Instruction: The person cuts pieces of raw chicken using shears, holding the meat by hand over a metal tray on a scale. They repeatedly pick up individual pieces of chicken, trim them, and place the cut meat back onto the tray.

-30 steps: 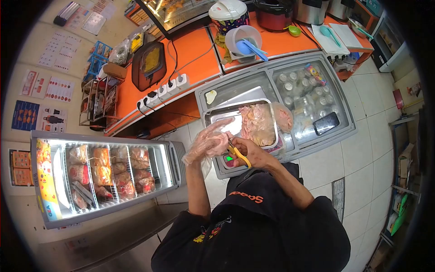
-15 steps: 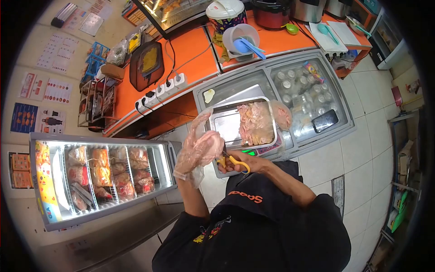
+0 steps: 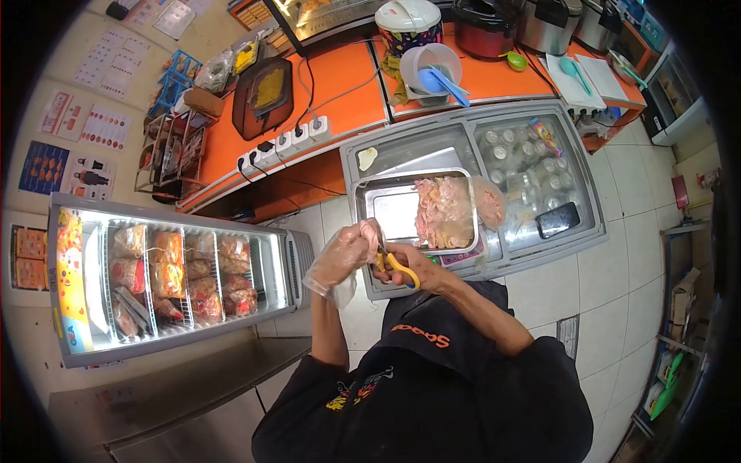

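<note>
My left hand [image 3: 341,258], in a clear plastic glove, is closed round a piece of raw pink meat [image 3: 369,234]. Bare and just right of it, my right hand [image 3: 409,268] grips yellow-handled scissors [image 3: 401,270], whose blades point up against the meat. Beyond both hands a metal tray [image 3: 390,212] rests on the glass-topped chest freezer, with cut raw meat [image 3: 446,212] heaped in its right half. A clear bag of pinkish meat [image 3: 489,204] lies at the tray's right edge. Partly hidden under the tray's near edge is a pink scale [image 3: 461,256].
An upright lit freezer [image 3: 181,282] with bagged meat stands at left. A phone [image 3: 557,221] lies on the chest freezer [image 3: 525,255]. Behind, an orange counter [image 3: 340,85] bears a power strip [image 3: 289,143], a plastic tub [image 3: 430,69] and cookers [image 3: 485,27].
My left hand's raised, spread fingers have folded down round the meat. The scissors stay in my right hand, their blades now at the meat. The whole view has shifted slightly.
</note>
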Demonstrator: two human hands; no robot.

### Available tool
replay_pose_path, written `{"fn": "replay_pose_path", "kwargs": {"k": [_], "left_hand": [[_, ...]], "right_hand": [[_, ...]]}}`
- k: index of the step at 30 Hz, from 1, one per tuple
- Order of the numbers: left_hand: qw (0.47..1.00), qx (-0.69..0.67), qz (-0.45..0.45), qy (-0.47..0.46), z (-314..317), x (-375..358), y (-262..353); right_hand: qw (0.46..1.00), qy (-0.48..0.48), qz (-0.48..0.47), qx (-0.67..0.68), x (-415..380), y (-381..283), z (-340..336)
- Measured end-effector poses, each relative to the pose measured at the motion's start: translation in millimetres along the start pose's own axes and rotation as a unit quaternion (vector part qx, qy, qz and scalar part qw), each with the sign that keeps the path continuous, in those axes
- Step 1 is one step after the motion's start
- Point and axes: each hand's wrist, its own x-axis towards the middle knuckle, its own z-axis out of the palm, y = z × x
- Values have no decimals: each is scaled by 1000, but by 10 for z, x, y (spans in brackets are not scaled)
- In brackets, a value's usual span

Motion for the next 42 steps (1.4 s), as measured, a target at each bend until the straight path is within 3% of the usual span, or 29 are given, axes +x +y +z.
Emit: {"fn": "replay_pose_path", "kwargs": {"k": [1,3,4,7,11,13,16,18,20,22,26,28,31,32,35,38,42], "left_hand": [[987,136,85,22,33,14,63],[882,395,248,65,100,16,217],[928,327,169,58,159,-15,47],[909,397,126,26,171,-57,73],[984,136,-3,113,225,-50,207],[982,16,-44,185,278,-77,411],[986,-40,-28,162,268,-86,560],[966,-142,-64,207,307,-70,770],[957,-215,-69,181,270,-86,735],[962,-256,-45,88,89,-187,368],[975,-185,-92,83,35,-199,97],[980,-107,-129,111,81,-159,167],[986,105,-35,129,158,-134,330],[982,167,34,85,108,-144,83],[973,203,79,71,100,-178,-59],[882,397,216,136,124,-160,101],[921,374,99,57,102,-174,-73]], "right_hand": [[1000,-4,-14,5,-2,20,-21],[999,-11,-45,15,-12,44,-62],[998,-12,-50,23,-37,32,-60],[999,-3,-42,28,-82,75,-90],[1000,10,-27,9,-98,58,-66],[1000,14,-12,10,-86,142,-105],[998,-43,-40,-9,-47,235,-89],[996,-73,-55,21,0,223,-54],[994,-87,-58,24,60,201,-46],[998,-66,-17,5,91,156,-40],[994,-81,-32,-60,121,188,-93],[999,-26,-28,-12,124,202,-58],[999,28,-24,21,84,136,-34],[999,34,-29,8,55,113,-33],[997,80,-22,-7,-18,191,-8],[991,129,-42,7,-43,244,80],[986,124,-92,65,50,173,148]]}}
